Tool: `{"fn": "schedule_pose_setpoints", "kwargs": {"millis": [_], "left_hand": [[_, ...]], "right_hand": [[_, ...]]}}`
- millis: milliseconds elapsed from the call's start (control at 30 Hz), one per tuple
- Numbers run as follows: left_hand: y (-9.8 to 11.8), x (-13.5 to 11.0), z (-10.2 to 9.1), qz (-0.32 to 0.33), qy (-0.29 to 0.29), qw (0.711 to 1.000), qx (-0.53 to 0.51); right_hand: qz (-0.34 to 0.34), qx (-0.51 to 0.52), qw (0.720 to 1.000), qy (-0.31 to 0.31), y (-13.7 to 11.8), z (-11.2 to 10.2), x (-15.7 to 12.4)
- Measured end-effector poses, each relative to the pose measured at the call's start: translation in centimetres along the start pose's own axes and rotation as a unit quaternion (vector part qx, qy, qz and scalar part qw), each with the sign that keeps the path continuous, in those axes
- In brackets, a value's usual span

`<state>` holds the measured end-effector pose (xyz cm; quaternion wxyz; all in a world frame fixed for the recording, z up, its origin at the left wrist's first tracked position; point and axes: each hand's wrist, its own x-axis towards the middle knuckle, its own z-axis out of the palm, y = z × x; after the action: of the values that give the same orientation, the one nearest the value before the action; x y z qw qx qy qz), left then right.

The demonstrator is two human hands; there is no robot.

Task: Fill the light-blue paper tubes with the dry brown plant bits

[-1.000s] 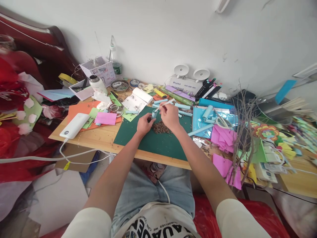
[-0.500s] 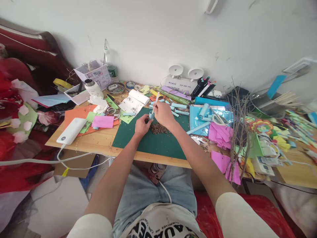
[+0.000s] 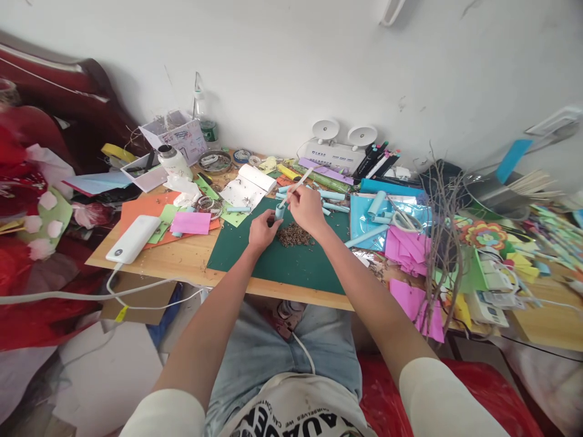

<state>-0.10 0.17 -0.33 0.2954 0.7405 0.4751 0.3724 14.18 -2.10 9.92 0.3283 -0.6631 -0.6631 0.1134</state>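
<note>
A: What do the 2 hands hold?

B: The left hand [image 3: 262, 230] is closed around a short blue paper tube [image 3: 279, 210], held just above the green cutting mat [image 3: 277, 264]. The right hand [image 3: 306, 211] pinches a thin white stick [image 3: 298, 184] in its fingertips.

A: What lies around them?

B: A heap of brown bits [image 3: 295, 235] sits on the mat right under the hands. More blue rolls [image 3: 334, 195] lie just behind, with pink sheets [image 3: 405, 246] and a bundle of twigs [image 3: 444, 237] off to the right. Nothing covers the tube but the fingers.

A: Which way does the stick point?

B: Its lower end meets the tube's top, and its long axis slants up and right, toward the white wall [image 3: 282, 67].

A: And the surface?

B: A cluttered wooden tabletop [image 3: 182, 260], with a white power bank [image 3: 133, 238] at the left.
</note>
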Motion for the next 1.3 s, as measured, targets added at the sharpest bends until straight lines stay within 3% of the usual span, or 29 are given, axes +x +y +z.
{"fn": "schedule_pose_setpoints", "kwargs": {"millis": [167,300,367,633,767,1067,1233,1300], "left_hand": [[-0.2,0.0,0.0,0.015,-0.003,1.0,-0.006],[-0.3,-0.1,0.0,0.015,-0.003,1.0,-0.011],[-0.3,0.0,0.0,0.014,-0.006,1.0,-0.011],[-0.3,-0.1,0.0,0.021,-0.003,1.0,0.001],[-0.3,0.0,0.1,0.011,-0.008,1.0,-0.004],[0.1,0.0,0.0,-0.007,-0.008,1.0,-0.002],[0.1,0.0,0.0,-0.011,-0.009,1.0,0.003],[0.1,0.0,0.0,-0.008,-0.008,1.0,0.003]], "right_hand": [[-0.057,-0.085,0.994,-0.049,-0.9,-0.4,-0.6],[-0.07,-0.145,0.986,-0.047,-1.6,-0.5,-0.7],[-0.074,-0.163,0.98,-0.085,-1.9,-0.5,-0.5],[-0.047,-0.117,0.988,-0.091,-2.0,-0.4,0.0],[-0.047,-0.072,0.996,-0.027,-1.5,0.2,-0.1],[-0.004,0.053,0.999,-0.001,-0.2,0.6,-0.6],[0.03,0.062,0.998,-0.001,-0.1,0.3,-0.5],[0.014,0.041,0.999,-0.006,-0.2,0.2,-0.3]]}}
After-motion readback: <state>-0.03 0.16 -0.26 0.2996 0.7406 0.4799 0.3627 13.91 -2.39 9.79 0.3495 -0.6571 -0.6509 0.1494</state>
